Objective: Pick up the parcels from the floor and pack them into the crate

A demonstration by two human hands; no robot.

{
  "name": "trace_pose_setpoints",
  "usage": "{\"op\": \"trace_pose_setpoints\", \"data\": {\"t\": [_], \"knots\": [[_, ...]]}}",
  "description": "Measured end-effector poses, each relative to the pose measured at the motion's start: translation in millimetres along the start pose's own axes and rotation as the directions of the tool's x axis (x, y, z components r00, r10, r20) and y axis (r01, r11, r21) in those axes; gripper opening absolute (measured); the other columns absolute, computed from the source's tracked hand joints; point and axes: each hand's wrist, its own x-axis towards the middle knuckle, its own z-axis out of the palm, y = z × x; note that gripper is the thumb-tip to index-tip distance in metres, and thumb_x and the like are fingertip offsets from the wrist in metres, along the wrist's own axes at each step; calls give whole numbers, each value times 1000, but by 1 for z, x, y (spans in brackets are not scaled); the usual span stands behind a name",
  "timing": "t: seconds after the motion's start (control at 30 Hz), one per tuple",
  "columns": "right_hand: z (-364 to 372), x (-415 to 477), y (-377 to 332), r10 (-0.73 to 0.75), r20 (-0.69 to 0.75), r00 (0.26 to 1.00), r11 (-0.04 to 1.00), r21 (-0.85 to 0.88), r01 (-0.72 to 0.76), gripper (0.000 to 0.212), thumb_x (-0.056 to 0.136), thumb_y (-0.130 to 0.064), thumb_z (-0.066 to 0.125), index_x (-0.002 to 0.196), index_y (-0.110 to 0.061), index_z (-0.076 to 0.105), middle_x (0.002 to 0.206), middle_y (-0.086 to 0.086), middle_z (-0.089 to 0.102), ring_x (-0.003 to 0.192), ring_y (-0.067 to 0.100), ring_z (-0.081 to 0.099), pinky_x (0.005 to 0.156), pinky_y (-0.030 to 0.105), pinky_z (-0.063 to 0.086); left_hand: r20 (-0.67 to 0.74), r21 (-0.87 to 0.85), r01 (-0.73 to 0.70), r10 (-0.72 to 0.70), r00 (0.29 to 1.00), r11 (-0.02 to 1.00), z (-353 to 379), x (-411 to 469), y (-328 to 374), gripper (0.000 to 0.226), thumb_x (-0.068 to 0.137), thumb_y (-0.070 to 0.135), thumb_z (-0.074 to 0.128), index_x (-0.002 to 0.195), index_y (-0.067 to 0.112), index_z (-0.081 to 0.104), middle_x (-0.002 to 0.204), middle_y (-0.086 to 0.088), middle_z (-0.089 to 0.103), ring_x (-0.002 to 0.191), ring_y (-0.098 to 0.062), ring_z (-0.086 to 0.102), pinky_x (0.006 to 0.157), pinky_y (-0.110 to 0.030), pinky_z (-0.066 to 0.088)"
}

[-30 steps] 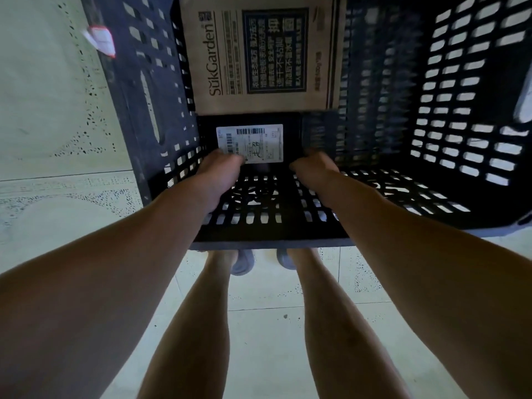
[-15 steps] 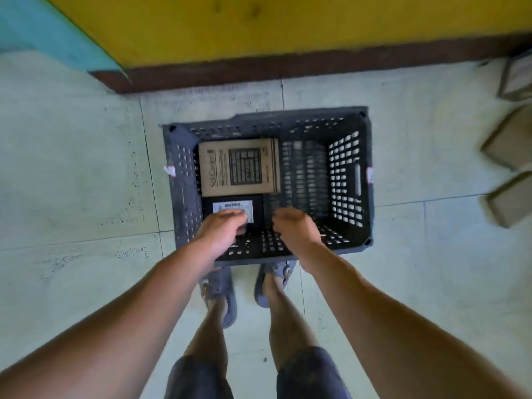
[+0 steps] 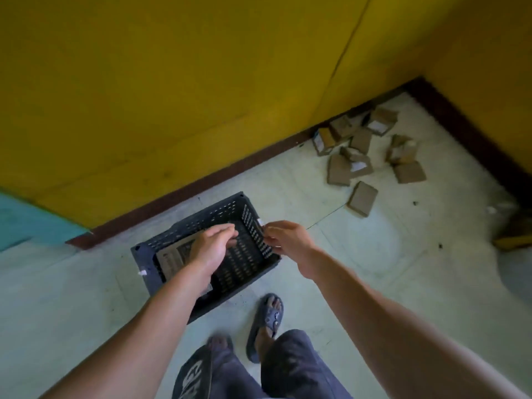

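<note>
A dark slatted plastic crate (image 3: pixel 184 227) stands on the pale floor in front of my feet. Inside it lies a brown cardboard parcel (image 3: pixel 172 256), partly hidden by my left hand. A black parcel near the crate's front wall is almost wholly covered by my left forearm. My left hand (image 3: pixel 213 246) hovers above the crate with loosely curled fingers and holds nothing. My right hand (image 3: pixel 288 240) hangs over the crate's right rim, fingers relaxed, empty. Several brown cardboard parcels (image 3: pixel 362 197) lie scattered on the floor at the right, toward the corner.
A yellow wall (image 3: pixel 201 96) with a dark skirting board runs behind the crate and meets another wall at the right corner. A turquoise panel (image 3: pixel 26 223) is at the left. My sandalled feet (image 3: pixel 266 321) stand just before the crate. A yellowish object (image 3: pixel 515 237) lies at the right edge.
I have stood up and the view has swung right. Both hands lifted out of the crate, leaving the black parcel inside. The pile of parcels in the corner has come into view.
</note>
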Motion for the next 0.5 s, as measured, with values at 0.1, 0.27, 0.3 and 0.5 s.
{"op": "trace_pose_setpoints", "data": {"t": [0.1, 0.27, 0.3, 0.5], "knots": [[-49, -37, 0, -37, -89, 995, 993, 109, 47, 10, 95, -17, 57, 97, -19, 66, 99, 3, 69, 87, 15, 64, 74, 23, 51, 93, 22, -23, 21, 995, 999, 41, -24, 23, 23, 97, 19, 49, 114, 14, 64, 108, -3, 68, 99, -18, 64, 91, -34, 49], [-150, -72, 21, -62, -200, 978, 961, 253, 112, 14, 94, -17, 57, 105, -16, 66, 103, 6, 69, 90, 17, 63, 78, 27, 49, 239, 148, -97, 60, 969, 984, 137, -41, 53, 25, 98, 23, 48, 116, 13, 63, 110, -2, 68, 102, -15, 63, 81, -28, 48], [-175, -76, 27, -58, -225, 973, 956, 269, 119, 16, 94, -17, 57, 108, -15, 66, 102, 6, 68, 89, 16, 63, 76, 25, 49, 260, 170, -120, 73, 963, 978, 161, -43, 61, 25, 98, 23, 48, 116, 14, 63, 110, -2, 67, 102, -15, 62, 81, -28, 48], [-341, -86, 68, -38, -388, 921, 923, 338, 181, 14, 95, -14, 55, 103, -15, 65, 100, 5, 68, 90, 17, 62, 81, 29, 47, 378, 202, -200, 112, 919, 959, 341, -50, 110, 20, 99, 21, 46, 112, 17, 61, 104, -1, 67, 101, -18, 62, 89, -31, 47]]}}
